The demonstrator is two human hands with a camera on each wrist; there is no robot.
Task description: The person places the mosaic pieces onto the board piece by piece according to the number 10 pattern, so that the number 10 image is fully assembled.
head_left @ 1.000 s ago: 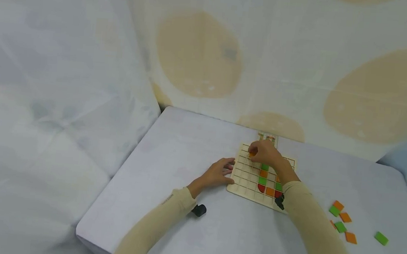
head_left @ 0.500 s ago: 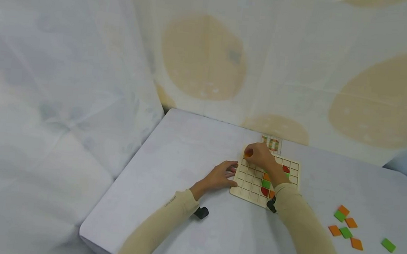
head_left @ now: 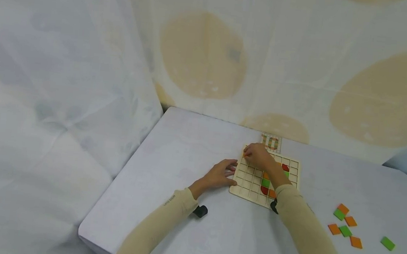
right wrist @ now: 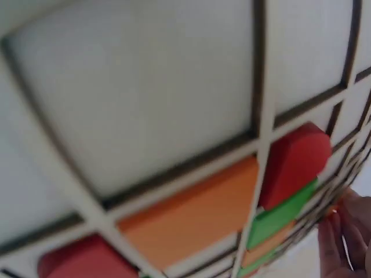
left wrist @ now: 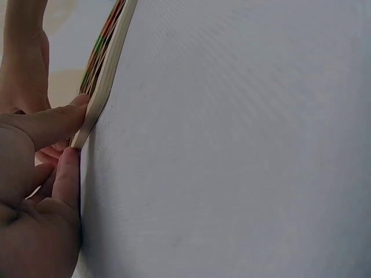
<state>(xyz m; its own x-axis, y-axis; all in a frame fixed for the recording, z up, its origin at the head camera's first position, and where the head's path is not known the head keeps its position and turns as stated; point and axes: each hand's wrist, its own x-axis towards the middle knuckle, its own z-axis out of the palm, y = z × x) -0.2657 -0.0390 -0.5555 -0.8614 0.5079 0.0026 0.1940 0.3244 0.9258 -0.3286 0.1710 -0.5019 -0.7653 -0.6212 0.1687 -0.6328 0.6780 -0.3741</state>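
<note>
A wooden grid board (head_left: 247,184) lies on the table, partly filled with coloured tiles. My right hand (head_left: 258,156) is over its far left corner, pinching an orange tile (right wrist: 331,209) down at the grid; the fingers mostly hide that tile. Along the board's left edge, my left hand (head_left: 217,174) rests with fingers and thumb spread, touching the rim. Set in the grid are a red tile (right wrist: 295,162), an orange tile (right wrist: 191,214) and a green tile (head_left: 265,183), among others. My right forearm covers part of the board.
Behind the board lies a pattern card (head_left: 271,142). To the right are several loose tiles, including an orange tile (head_left: 356,242) and, farther off, a green tile (head_left: 387,243). Patterned cloth (head_left: 202,54) hangs at the table's back edge.
My right hand has moved left with the orange tile to the board's far left corner and lowered it there. My left hand has stayed at the board's edge. The view has shifted slightly.
</note>
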